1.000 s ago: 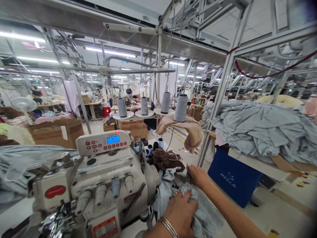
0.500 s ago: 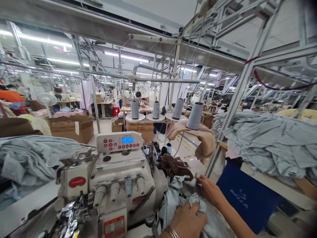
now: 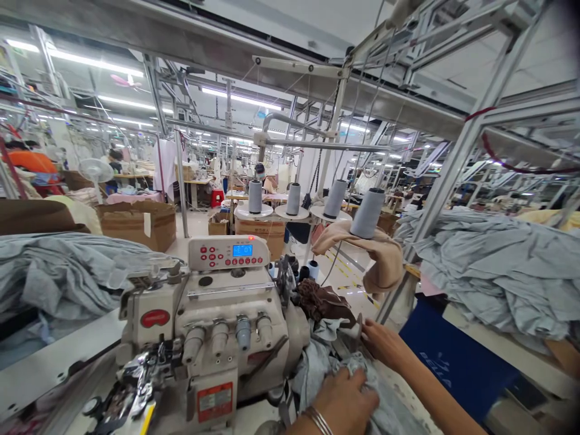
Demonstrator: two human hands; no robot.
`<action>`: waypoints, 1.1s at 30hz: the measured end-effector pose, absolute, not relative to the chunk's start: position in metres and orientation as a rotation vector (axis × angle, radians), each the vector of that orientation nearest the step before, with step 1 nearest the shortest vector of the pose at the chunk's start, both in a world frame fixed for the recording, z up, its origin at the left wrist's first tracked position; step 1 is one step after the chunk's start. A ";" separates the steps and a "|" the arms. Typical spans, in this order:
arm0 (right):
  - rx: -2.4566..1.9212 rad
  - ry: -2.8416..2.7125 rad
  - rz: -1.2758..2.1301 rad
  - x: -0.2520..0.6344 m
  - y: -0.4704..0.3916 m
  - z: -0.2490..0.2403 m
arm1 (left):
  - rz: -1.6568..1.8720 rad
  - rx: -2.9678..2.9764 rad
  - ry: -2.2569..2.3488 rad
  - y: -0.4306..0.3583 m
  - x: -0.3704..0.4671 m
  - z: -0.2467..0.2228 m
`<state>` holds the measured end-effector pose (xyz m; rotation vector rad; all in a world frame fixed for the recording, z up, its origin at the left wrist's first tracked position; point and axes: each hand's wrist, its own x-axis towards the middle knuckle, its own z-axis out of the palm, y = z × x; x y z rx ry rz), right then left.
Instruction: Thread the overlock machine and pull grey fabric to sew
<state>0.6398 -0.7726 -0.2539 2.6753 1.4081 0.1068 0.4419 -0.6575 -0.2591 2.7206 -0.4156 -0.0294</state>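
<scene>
A cream overlock sewing machine (image 3: 212,326) with a red-button control panel (image 3: 226,252) stands in front of me. To its right lies a bunched grey-blue fabric piece (image 3: 326,368). My left hand (image 3: 342,402), a bangle on its wrist, grips that fabric from above. My right hand (image 3: 383,344) reaches further back, its fingers at the far edge of the same fabric beside a brown cloth (image 3: 324,302). Whether the right hand pinches the fabric cannot be made out.
Four grey thread cones (image 3: 367,212) stand on a rack behind the machine, a tan cloth (image 3: 378,254) draped under one. Grey fabric piles lie left (image 3: 67,272) and right (image 3: 498,266). A blue bin (image 3: 453,362) sits right. Cardboard boxes (image 3: 138,222) and distant workers fill the background.
The view has swung left, so the machine now sits further right in frame. Both hands stay on the grey-blue fabric with little change in grip.
</scene>
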 end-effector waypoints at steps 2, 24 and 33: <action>2.677 1.405 0.120 0.639 -0.774 -0.255 | -0.035 2.726 -0.413 -0.658 0.442 -0.259; 2.563 1.439 0.318 0.636 -0.787 -0.266 | 0.021 2.788 -0.435 -0.659 0.436 -0.256; 2.483 1.472 0.353 0.645 -0.781 -0.270 | 0.064 2.786 -0.446 -0.659 0.436 -0.260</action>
